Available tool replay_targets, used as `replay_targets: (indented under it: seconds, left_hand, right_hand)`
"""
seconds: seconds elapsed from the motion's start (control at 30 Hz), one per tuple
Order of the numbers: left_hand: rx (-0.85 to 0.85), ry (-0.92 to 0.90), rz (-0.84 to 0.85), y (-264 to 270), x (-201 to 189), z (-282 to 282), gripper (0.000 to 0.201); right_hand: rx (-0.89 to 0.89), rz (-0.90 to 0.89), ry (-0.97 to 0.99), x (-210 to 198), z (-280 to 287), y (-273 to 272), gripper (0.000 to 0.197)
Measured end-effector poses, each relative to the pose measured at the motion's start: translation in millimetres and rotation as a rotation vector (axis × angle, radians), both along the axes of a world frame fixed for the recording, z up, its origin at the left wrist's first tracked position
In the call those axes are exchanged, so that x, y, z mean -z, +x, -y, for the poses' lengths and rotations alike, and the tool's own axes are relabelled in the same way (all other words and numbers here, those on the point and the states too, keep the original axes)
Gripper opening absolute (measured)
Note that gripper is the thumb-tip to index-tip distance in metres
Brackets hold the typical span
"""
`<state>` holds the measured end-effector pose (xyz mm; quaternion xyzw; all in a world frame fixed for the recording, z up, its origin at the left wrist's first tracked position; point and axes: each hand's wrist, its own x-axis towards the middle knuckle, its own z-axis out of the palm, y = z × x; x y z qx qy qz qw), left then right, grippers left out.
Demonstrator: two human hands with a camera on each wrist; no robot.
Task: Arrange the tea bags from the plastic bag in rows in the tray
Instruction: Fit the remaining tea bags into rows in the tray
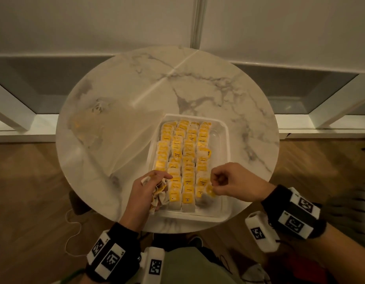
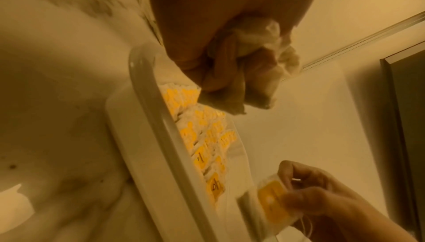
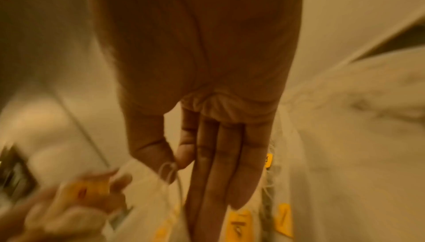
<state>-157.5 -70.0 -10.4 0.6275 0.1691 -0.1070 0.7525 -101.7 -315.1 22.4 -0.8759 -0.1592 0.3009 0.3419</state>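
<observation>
Beside tray (image 1: 224,158), hands (string pinched, right wrist view) hold tea bags (image 1: 160,193).

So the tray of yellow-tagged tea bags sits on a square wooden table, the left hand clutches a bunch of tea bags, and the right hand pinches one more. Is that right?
Nearly. The table is round with a white marble top, not square and wooden, as the head view shows. The rest holds: the tray sits on it, the left hand clutches a bunch of tea bags, and the right hand pinches one tea bag.
</observation>
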Motion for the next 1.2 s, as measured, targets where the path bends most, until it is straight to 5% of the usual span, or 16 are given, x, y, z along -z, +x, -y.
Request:
replay_targets:
  seconds: [0.1, 0.3, 0.5, 0.77, 0.97, 1.2]
  left_hand:
    - [-0.004, 0.010, 0.010, -1, 5, -1, 0.028]
    - [0.008, 0.036, 0.058, 0, 12, -3, 0.025]
    - [0.001, 0.012, 0.039, 1, 13, -3, 0.027]
    - [0.017, 0.038, 0.047, -1, 16, -3, 0.028]
    - [0.026, 0.062, 0.054, -2, 13, -3, 0.028]
    - [-0.022, 0.077, 0.028, -2, 11, -13, 0.027]
  right_hand:
    - [-0.235, -0.041, -0.157, 6, -8, 1, 0.013]
    - [-0.422, -0.019, -0.244, 20, -30, 4, 0.008]
    - [-0.311, 0.208, -0.382, 24, -36, 1, 0.001]
    - [-0.164, 0.074, -0.364, 33, -38, -3, 0.014]
    - [-0.141, 0.170, -0.432, 34, -38, -10, 0.009]
    - [-0.144, 0.277, -0.223, 0, -21, -56, 0.023]
